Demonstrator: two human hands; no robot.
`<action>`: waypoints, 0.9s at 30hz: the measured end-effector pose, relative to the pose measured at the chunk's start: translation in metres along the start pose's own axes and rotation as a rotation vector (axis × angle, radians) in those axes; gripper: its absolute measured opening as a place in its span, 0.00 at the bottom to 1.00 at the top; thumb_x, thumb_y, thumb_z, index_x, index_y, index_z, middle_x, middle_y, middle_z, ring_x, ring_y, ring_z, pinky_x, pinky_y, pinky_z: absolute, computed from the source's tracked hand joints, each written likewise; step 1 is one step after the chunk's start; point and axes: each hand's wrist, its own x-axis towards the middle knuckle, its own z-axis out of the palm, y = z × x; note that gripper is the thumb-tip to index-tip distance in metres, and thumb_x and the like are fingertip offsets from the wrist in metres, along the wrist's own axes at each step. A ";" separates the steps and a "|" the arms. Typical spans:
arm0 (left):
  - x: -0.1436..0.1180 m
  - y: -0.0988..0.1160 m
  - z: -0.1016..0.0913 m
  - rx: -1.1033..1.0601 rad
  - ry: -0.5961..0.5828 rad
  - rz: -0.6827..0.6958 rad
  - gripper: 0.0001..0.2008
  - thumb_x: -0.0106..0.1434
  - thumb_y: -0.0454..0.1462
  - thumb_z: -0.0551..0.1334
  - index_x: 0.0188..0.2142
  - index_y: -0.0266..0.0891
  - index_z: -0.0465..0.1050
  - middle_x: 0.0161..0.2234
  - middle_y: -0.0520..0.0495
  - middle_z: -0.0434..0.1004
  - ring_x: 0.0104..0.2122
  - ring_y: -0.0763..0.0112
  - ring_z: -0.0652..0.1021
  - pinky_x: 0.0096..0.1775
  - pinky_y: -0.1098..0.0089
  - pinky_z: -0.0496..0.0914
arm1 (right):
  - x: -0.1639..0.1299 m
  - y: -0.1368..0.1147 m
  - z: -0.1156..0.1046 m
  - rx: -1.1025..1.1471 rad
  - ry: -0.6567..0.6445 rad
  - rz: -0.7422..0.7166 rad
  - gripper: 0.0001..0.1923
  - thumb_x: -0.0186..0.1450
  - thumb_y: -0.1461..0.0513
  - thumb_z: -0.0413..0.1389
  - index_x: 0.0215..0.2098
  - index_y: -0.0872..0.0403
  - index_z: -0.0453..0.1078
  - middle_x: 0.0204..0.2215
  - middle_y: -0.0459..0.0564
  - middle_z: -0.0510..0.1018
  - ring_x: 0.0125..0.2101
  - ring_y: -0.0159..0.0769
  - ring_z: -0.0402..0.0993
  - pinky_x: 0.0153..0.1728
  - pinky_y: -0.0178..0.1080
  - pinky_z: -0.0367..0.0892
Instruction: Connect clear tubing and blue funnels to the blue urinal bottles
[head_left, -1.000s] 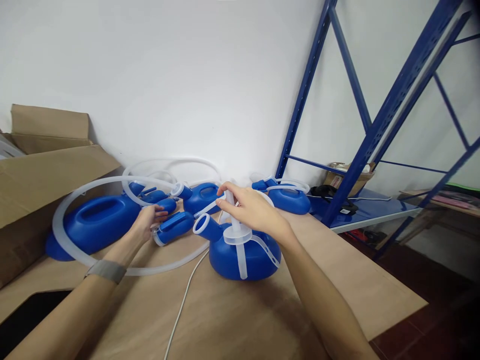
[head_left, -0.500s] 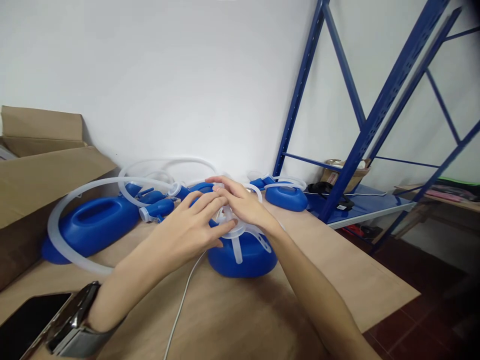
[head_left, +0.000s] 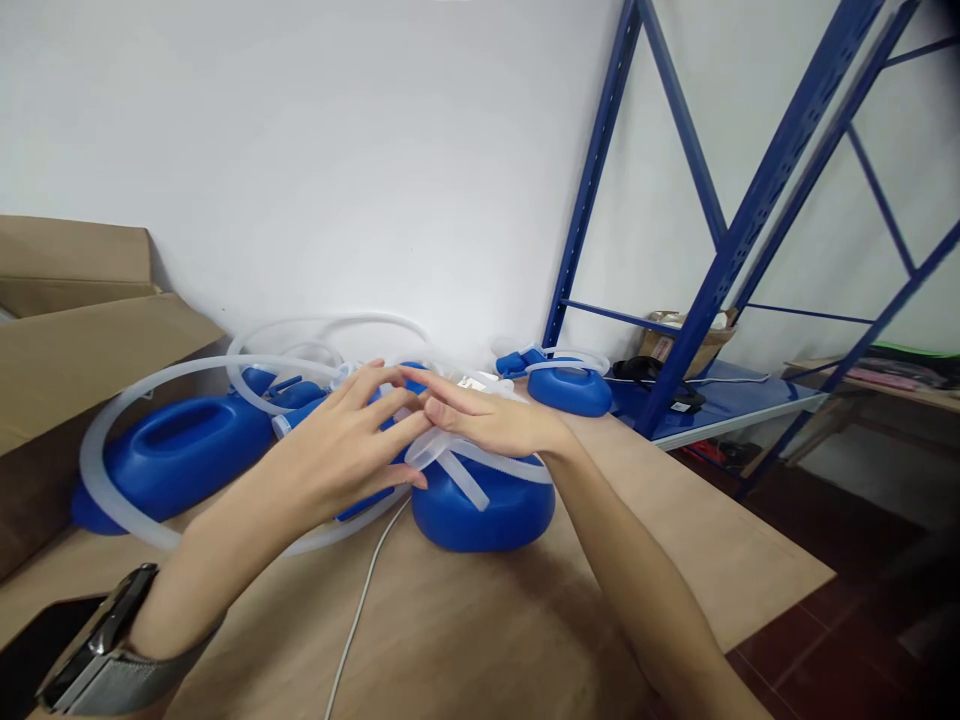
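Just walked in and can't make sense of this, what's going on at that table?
A person has both hands on top of a blue plastic container standing on the brown table. The left hand and right hand meet over its translucent white tubing, fingers spread. More blue containers and looped tubing lie behind, beside an open cardboard box.

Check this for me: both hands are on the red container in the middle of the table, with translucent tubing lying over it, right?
Not quite. The container is blue, not red, as the head view shows. The rest holds: the left hand and right hand are both on it, in the middle of the table, with translucent tubing lying over it.
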 end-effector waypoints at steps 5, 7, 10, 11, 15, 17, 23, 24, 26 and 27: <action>-0.016 -0.024 -0.010 -0.143 -0.120 -0.125 0.26 0.65 0.56 0.65 0.53 0.42 0.76 0.46 0.40 0.79 0.45 0.53 0.76 0.46 0.55 0.75 | -0.010 -0.013 -0.004 -0.192 -0.091 -0.059 0.39 0.73 0.47 0.56 0.76 0.45 0.48 0.75 0.50 0.52 0.74 0.44 0.49 0.71 0.47 0.52; -0.024 -0.037 -0.014 -0.185 -0.136 -0.207 0.25 0.64 0.59 0.64 0.47 0.44 0.79 0.41 0.42 0.78 0.41 0.56 0.76 0.41 0.59 0.74 | -0.014 -0.021 -0.006 -0.297 0.002 -0.109 0.37 0.67 0.50 0.65 0.71 0.43 0.61 0.70 0.51 0.64 0.70 0.47 0.58 0.68 0.47 0.58; -0.035 -0.056 -0.019 -0.266 -0.108 -0.318 0.25 0.58 0.62 0.67 0.41 0.47 0.79 0.40 0.44 0.79 0.43 0.54 0.77 0.42 0.59 0.73 | -0.019 -0.027 -0.010 -0.345 0.064 -0.117 0.24 0.67 0.52 0.65 0.60 0.45 0.73 0.56 0.50 0.77 0.58 0.45 0.73 0.59 0.44 0.68; -0.039 -0.061 -0.019 -0.295 -0.105 -0.348 0.25 0.56 0.62 0.68 0.40 0.47 0.79 0.41 0.44 0.80 0.44 0.52 0.78 0.43 0.59 0.73 | -0.019 -0.027 -0.012 -0.331 0.035 -0.081 0.20 0.69 0.52 0.63 0.57 0.47 0.75 0.51 0.50 0.80 0.52 0.42 0.77 0.53 0.42 0.71; -0.052 -0.074 -0.016 -0.310 -0.119 -0.466 0.25 0.53 0.61 0.69 0.40 0.48 0.79 0.38 0.46 0.82 0.35 0.57 0.80 0.36 0.62 0.73 | -0.019 -0.005 -0.021 -0.343 -0.085 0.121 0.18 0.68 0.49 0.62 0.51 0.49 0.77 0.43 0.49 0.83 0.41 0.40 0.80 0.39 0.37 0.73; -0.056 -0.075 -0.011 -0.255 -0.109 -0.463 0.22 0.56 0.60 0.67 0.40 0.48 0.79 0.37 0.47 0.81 0.34 0.59 0.78 0.36 0.64 0.72 | -0.018 0.014 -0.025 -0.383 -0.065 0.189 0.22 0.63 0.49 0.66 0.51 0.49 0.78 0.46 0.50 0.83 0.45 0.42 0.80 0.40 0.37 0.72; -0.052 -0.073 0.001 -0.112 -0.209 -0.386 0.16 0.62 0.54 0.65 0.36 0.44 0.77 0.32 0.46 0.79 0.35 0.57 0.76 0.50 0.56 0.70 | -0.012 0.049 -0.032 -0.291 -0.183 0.433 0.46 0.44 0.49 0.76 0.60 0.48 0.75 0.46 0.51 0.83 0.42 0.44 0.81 0.38 0.35 0.72; -0.052 -0.074 -0.001 -0.102 -0.250 -0.393 0.15 0.61 0.52 0.66 0.36 0.44 0.77 0.33 0.46 0.79 0.36 0.57 0.76 0.51 0.55 0.70 | -0.010 0.051 -0.032 -0.307 -0.239 0.465 0.48 0.44 0.48 0.75 0.61 0.49 0.73 0.49 0.52 0.82 0.44 0.45 0.81 0.39 0.35 0.71; -0.051 -0.075 -0.007 -0.071 -0.348 -0.407 0.13 0.61 0.47 0.67 0.39 0.42 0.78 0.36 0.44 0.81 0.39 0.55 0.77 0.52 0.53 0.69 | -0.005 0.053 -0.033 -0.366 -0.332 0.517 0.48 0.46 0.45 0.74 0.62 0.50 0.71 0.54 0.54 0.79 0.48 0.47 0.79 0.41 0.36 0.71; -0.051 -0.076 -0.010 -0.044 -0.394 -0.415 0.13 0.61 0.45 0.68 0.41 0.42 0.78 0.38 0.44 0.82 0.41 0.54 0.78 0.53 0.53 0.69 | -0.003 0.054 -0.033 -0.397 -0.367 0.541 0.48 0.47 0.44 0.73 0.62 0.52 0.70 0.54 0.54 0.78 0.49 0.47 0.78 0.42 0.37 0.70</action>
